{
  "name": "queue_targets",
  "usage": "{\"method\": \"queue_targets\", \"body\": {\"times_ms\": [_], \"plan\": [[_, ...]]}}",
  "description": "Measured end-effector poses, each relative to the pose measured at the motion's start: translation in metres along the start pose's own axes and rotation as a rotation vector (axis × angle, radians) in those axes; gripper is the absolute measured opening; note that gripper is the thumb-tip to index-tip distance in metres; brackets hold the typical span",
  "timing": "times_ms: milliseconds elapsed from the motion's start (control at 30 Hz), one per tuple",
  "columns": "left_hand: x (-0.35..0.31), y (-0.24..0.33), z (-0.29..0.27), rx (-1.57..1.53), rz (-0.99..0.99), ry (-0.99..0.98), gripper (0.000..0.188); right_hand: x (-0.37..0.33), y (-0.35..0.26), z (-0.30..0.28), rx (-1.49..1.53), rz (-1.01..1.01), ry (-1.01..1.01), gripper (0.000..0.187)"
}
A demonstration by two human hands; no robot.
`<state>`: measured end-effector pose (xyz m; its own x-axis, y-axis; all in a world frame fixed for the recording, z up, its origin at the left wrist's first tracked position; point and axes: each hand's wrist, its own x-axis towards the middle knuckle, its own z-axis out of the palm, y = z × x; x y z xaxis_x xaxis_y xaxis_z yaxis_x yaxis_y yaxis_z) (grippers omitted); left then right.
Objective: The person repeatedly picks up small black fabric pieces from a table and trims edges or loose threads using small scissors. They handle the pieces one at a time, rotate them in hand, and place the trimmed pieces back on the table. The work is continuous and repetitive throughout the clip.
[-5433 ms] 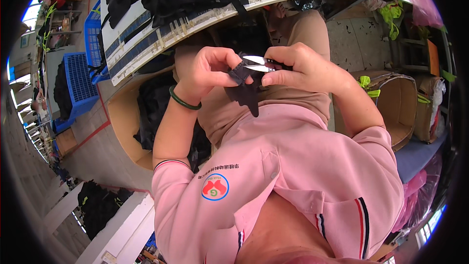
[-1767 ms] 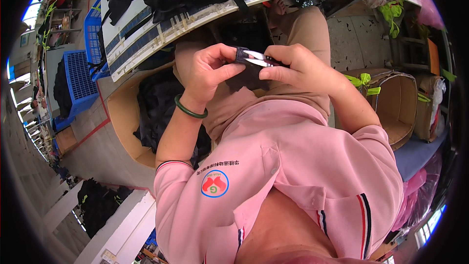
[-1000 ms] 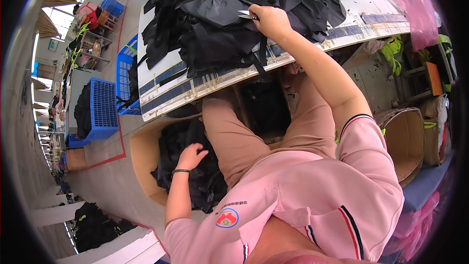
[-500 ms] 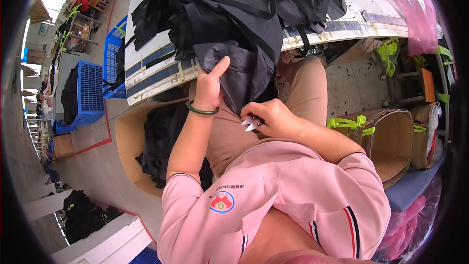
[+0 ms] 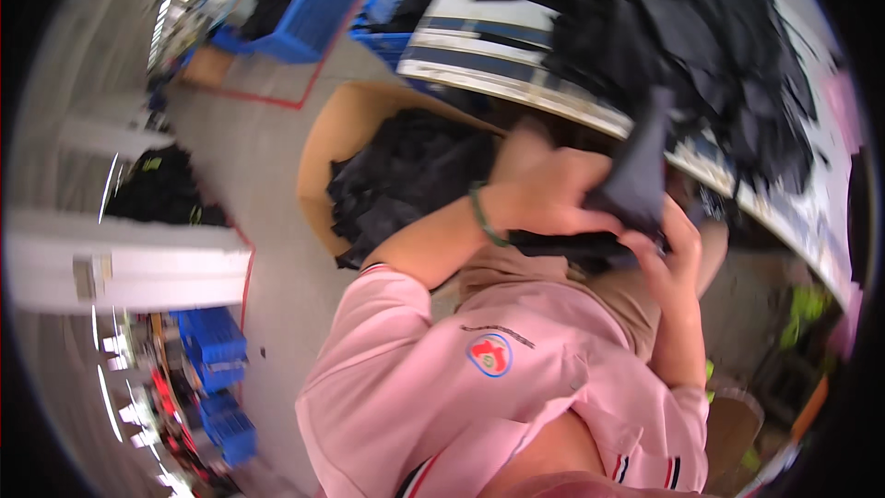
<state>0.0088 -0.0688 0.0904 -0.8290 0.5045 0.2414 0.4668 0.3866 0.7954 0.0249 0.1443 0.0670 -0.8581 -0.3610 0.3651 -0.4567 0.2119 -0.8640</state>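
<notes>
From the head camera, tilted and somewhat blurred, the person in the pink top sits with both hands raised just right of the frame's centre. The left hand (image 5: 544, 198), a green band at its wrist, is curled over a piece of black fabric (image 5: 636, 180), fingers closed on its lower part where the cloth folds flat toward the lap. The right hand (image 5: 678, 258) comes up from below at centre right, fingers wrapped around the same piece from underneath; whether anything small lies in that palm cannot be told, the cloth hides it. The fabric rises between the hands as a dark upright flap, its top reaching toward the table's edge.

Behind it, across the upper right of the frame, the table (image 5: 516, 83) carries a large heap of black pieces (image 5: 701, 28). Left of centre, on the floor, a cardboard box (image 5: 350, 129) holds more black cloth (image 5: 406, 175). Blue crates (image 5: 309, 18) stand at the upper left, and more at the lower left.

By the look of it, the step in hand is gathering one piece and turning it between the hands over the lap, well clear of the heap. The next move would call for a firm hold by the left hand, so the right can free itself and work along an edge without the cloth slipping.
</notes>
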Motion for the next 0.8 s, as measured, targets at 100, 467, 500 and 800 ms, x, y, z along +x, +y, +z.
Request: {"method": "queue_targets", "body": {"times_ms": [100, 467, 500, 800], "plan": [[0.006, -0.006, 0.002, -0.043, 0.085, 0.048, 0.037, -0.011, 0.018, -0.003, 0.015, -0.045, 0.089, 0.024], [0.006, -0.021, -0.027, -0.614, 0.19, 0.268, 0.043, -0.012, 0.036, -0.022, 0.142, 0.023, 0.263, 0.026], [0.01, -0.019, -0.03, -0.72, 0.192, 0.317, 0.046, -0.011, 0.032, -0.021, 0.188, 0.064, 0.304, 0.019], [0.018, 0.004, -0.012, 0.443, 0.434, 0.411, 0.044, 0.006, 0.013, -0.009, 0.117, 0.344, 0.281, 0.013]]}}
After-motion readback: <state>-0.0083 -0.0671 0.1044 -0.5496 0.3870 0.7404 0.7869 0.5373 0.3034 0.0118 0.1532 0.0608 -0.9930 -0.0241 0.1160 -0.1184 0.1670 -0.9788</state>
